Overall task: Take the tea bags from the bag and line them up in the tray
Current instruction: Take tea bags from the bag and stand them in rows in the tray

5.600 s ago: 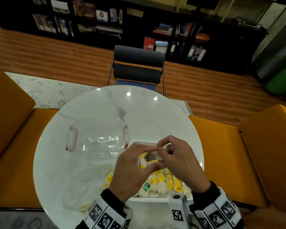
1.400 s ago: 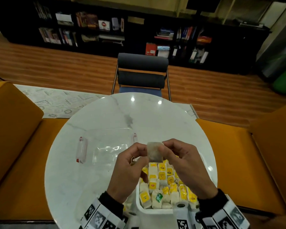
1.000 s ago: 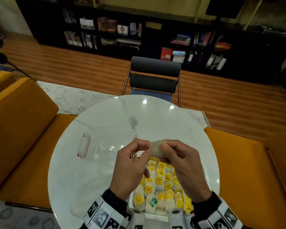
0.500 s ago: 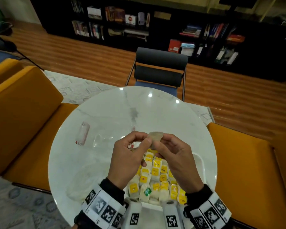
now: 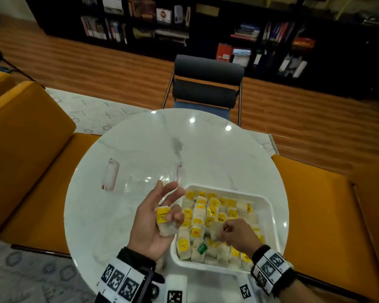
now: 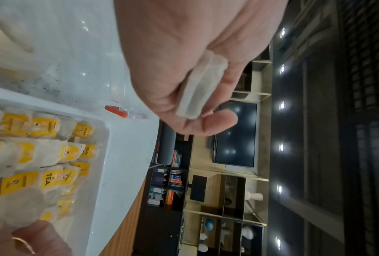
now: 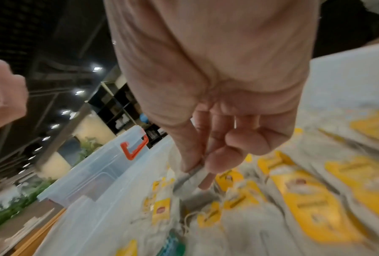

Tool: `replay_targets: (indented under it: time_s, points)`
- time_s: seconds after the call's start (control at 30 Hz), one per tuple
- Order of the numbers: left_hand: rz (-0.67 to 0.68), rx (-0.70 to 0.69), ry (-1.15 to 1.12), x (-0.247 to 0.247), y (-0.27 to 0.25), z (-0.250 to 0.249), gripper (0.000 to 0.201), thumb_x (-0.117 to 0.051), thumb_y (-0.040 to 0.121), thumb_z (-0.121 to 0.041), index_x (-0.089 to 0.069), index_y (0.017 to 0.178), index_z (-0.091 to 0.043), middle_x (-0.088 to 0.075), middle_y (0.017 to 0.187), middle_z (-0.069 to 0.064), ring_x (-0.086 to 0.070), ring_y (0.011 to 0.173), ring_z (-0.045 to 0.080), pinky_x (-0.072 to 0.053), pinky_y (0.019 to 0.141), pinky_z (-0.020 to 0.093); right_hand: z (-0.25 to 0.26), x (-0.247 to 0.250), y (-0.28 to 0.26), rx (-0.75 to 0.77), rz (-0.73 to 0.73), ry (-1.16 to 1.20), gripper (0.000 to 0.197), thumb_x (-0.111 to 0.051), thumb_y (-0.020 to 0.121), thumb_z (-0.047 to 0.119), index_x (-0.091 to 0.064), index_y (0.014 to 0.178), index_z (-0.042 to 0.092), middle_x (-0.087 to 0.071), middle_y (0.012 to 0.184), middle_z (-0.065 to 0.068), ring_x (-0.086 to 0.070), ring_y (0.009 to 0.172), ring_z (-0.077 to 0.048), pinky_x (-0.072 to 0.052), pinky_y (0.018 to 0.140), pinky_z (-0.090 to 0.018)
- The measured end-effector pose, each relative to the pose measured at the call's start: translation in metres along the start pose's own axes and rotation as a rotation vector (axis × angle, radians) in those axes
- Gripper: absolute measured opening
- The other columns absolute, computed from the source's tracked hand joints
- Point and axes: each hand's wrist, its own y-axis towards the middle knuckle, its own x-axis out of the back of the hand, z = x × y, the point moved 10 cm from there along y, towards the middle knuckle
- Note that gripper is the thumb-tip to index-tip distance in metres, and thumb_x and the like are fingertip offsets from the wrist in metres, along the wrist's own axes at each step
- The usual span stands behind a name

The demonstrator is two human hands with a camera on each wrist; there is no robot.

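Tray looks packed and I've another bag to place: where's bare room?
The tray is crowded; only slim gaps along its far and right rim. Bare marble lies beyond it toward the chair, and left of the left hand.

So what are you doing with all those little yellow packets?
Those are tea bags being lined up in a white tray on the round table. The right hand is pinching one tea bag just above the rows in the tray. The left hand holds another tea bag, off to the side of the tray. The tray looks nearly full.
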Motion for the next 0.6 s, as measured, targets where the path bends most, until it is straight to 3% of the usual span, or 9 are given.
replay_targets:
  time_s: [0.07, 0.2, 0.3, 0.37, 0.43, 0.5, 0.6]
  points:
    - [0.034, 0.011, -0.031, -0.002, 0.000, -0.004, 0.037, -0.060, 0.089, -0.041, -0.071, 0.098, -0.006, -0.071, 0.096, 0.012, -0.040, 0.041, 0.012, -0.047, 0.044, 0.022, 0.000, -0.010, 0.000, -0.041, 0.032, 0.058, 0.030, -0.074, 0.080, 0.005, -0.057, 0.059, 0.016, -0.056, 0.054, 0.001, -0.052, 0.049, -0.011, -0.043, 0.050, -0.023]
    - [0.113, 0.038, -0.060, -0.006, -0.001, -0.005, 0.048, -0.056, 0.091, -0.048, -0.072, 0.107, -0.006, -0.071, 0.112, 0.013, -0.056, 0.052, 0.016, -0.058, 0.057, 0.029, 0.005, -0.023, 0.005, -0.052, 0.040, 0.021, 0.035, -0.076, 0.076, 0.005, -0.052, 0.054, 0.019, -0.051, 0.054, 0.006, -0.046, 0.052, -0.007, -0.041, 0.052, -0.018]
    - [0.143, 0.049, -0.090, -0.006, -0.002, -0.006, 0.057, -0.052, 0.093, -0.053, -0.072, 0.114, -0.005, -0.068, 0.126, 0.016, -0.072, 0.087, 0.027, -0.061, 0.081, 0.041, 0.005, -0.026, 0.008, -0.095, -0.002, -0.078, 0.037, -0.073, 0.076, 0.004, -0.046, 0.057, 0.020, -0.050, 0.061, 0.007, -0.045, 0.055, -0.005, -0.037, 0.048, -0.012]
    - [0.148, 0.050, -0.100, -0.005, -0.002, -0.009, 0.061, -0.050, 0.094, -0.056, -0.072, 0.118, -0.004, -0.064, 0.133, 0.018, -0.070, 0.108, 0.033, -0.052, 0.095, 0.046, 0.006, -0.024, 0.006, -0.132, -0.039, -0.123, 0.028, -0.075, 0.076, 0.013, -0.048, 0.072, 0.020, -0.058, 0.078, 0.001, -0.053, 0.068, -0.013, -0.043, 0.057, -0.022]
    - [0.159, 0.055, -0.110, -0.005, -0.003, -0.011, 0.063, -0.048, 0.095, -0.056, -0.072, 0.119, -0.003, -0.061, 0.137, 0.020, -0.067, 0.114, 0.035, -0.049, 0.099, 0.047, 0.013, -0.017, 0.001, -0.149, -0.058, -0.158, 0.030, -0.077, 0.078, 0.024, -0.047, 0.084, 0.019, -0.060, 0.091, -0.001, -0.055, 0.077, -0.018, -0.044, 0.062, -0.029]
    - [0.187, 0.054, -0.121, -0.007, -0.006, -0.014, 0.066, -0.047, 0.096, -0.058, -0.069, 0.125, -0.002, -0.058, 0.140, 0.021, -0.063, 0.122, 0.037, -0.046, 0.103, 0.050, 0.033, 0.003, -0.009, -0.092, -0.121, -0.147, 0.035, -0.079, 0.079, 0.031, -0.046, 0.082, 0.020, -0.058, 0.085, 0.001, -0.051, 0.072, -0.016, -0.040, 0.057, -0.026]
    - [0.243, 0.071, -0.128, -0.008, -0.007, -0.017, 0.073, -0.047, 0.095, -0.062, -0.056, 0.140, -0.005, -0.047, 0.151, 0.021, -0.046, 0.138, 0.041, -0.032, 0.116, 0.055, 0.092, 0.051, -0.047, 0.147, -0.304, 0.033, 0.032, -0.080, 0.080, 0.035, -0.054, 0.075, 0.018, -0.058, 0.068, 0.001, -0.047, 0.058, -0.007, -0.037, 0.052, -0.019]
